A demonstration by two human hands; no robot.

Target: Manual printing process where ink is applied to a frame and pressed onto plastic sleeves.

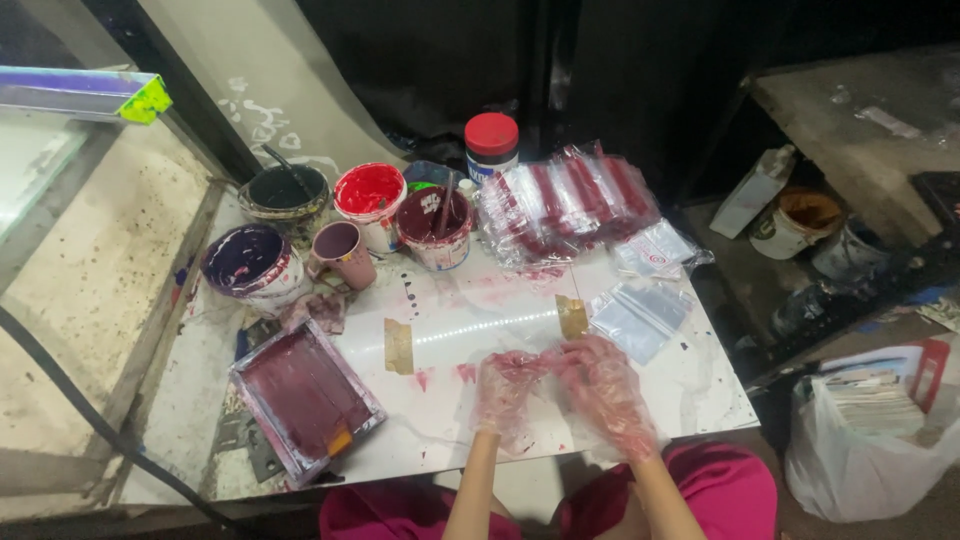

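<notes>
I see a clear plastic sleeve (545,362) lying flat near the front edge of the white tabletop (700,385), almost see-through against the surface and smeared pink where the gloves meet it. Its edges are hard to trace, so I cannot tell its full outline.

Both hands wear thin disposable gloves stained red. My left hand (503,390) is palm down with fingers pointing forward and curled onto the sleeve. My right hand (600,385) sits just beside it, angled inward, its fingertips meeting the left hand's over the same piece of plastic. The two hands are together and touching; whether they pinch the sleeve or merely press on it I cannot tell. The bare forearms come up from the bottom edge, above pink clothing.

Two strips of tan tape (399,346) and (572,315) are stuck to the tabletop ahead of the hands, with a bright line of reflected light between them. To the left lies a rectangular screen frame (305,398) coated in dark maroon ink. Behind it stand open ink tubs, one filled with red (370,195), one purple (255,265), plus a jar with a red lid (492,143). A heap of printed sleeves (565,205) with red bands is piled at the back right, and loose clear sleeves (640,315) lie right of the hands.
</notes>
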